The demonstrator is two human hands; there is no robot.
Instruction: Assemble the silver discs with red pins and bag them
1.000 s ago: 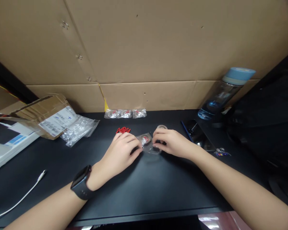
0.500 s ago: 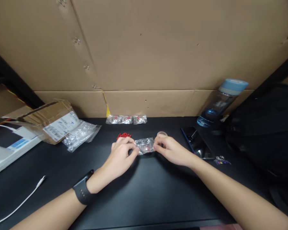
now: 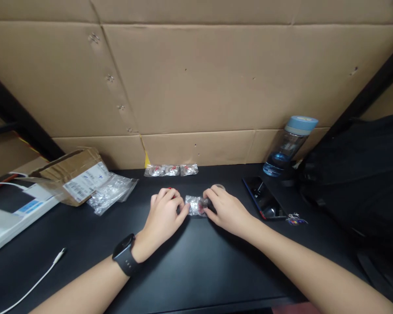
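Note:
A small clear plastic packet (image 3: 194,206) with a bit of red in it lies on the black desk between my hands. My left hand (image 3: 165,211), with a dark watch on its wrist, has its fingers curled and its thumb at the packet's left edge. At the right end, my right hand (image 3: 227,210) pinches the packet with thumb and fingers. Red strings (image 3: 173,190) show just behind my left fingers, mostly hidden. Behind my right hand peeks the rim of a clear round object (image 3: 220,186).
Three similar packets (image 3: 171,170) lie in a row by the cardboard wall. An opened carton (image 3: 81,174) and empty-looking plastic bags (image 3: 113,192) are at left, near a white power strip (image 3: 22,218) and cable (image 3: 36,281). A phone (image 3: 263,198), bottle (image 3: 286,148) and black bag (image 3: 356,174) are at right.
The view has tilted slightly upward. My right hand has closed in over the packet's right end, so less of it shows. My left hand now covers more of the red strings.

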